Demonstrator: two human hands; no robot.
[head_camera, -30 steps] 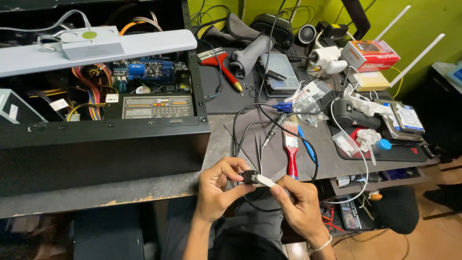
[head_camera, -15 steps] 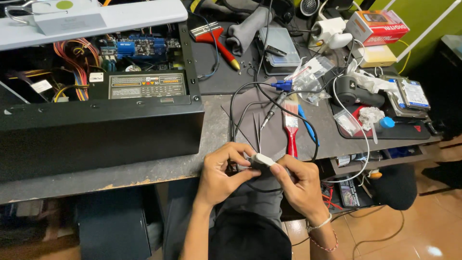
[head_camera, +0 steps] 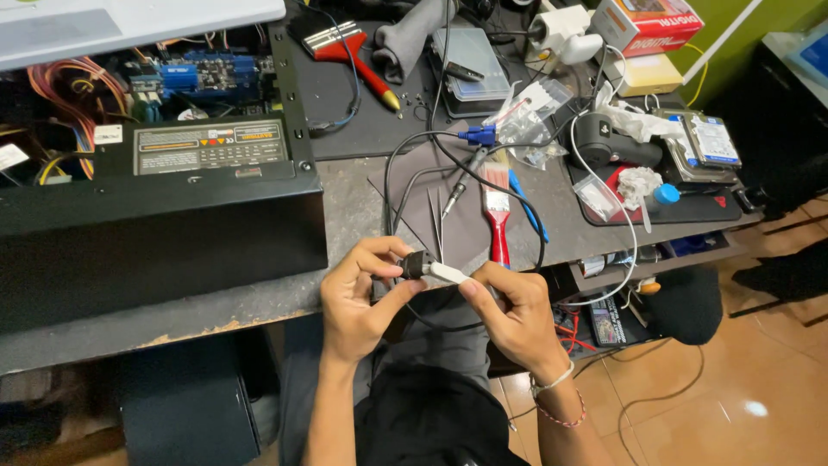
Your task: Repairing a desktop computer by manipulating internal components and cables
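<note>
My left hand [head_camera: 362, 298] pinches a small black connector [head_camera: 416, 263] at the end of a black cable [head_camera: 392, 181] that loops back over the desk. My right hand [head_camera: 516, 311] grips a short white piece [head_camera: 448, 273] that meets the connector end to end, between the two hands, just off the desk's front edge. A pair of thin metal tweezers [head_camera: 435, 220] lies on a grey mat [head_camera: 466, 207] just beyond my fingers.
An open black computer case [head_camera: 164, 216] with coloured wiring fills the left of the desk. A red-handled brush [head_camera: 498, 220], a blue-ended cable plug [head_camera: 479, 135], plastic bags, a hard drive [head_camera: 709, 142] and boxes clutter the right. Tiled floor lies at lower right.
The view has shifted downward and closer, with both hands staying together on the connector and white piece; the hands sit slightly lower in front of the desk edge.
</note>
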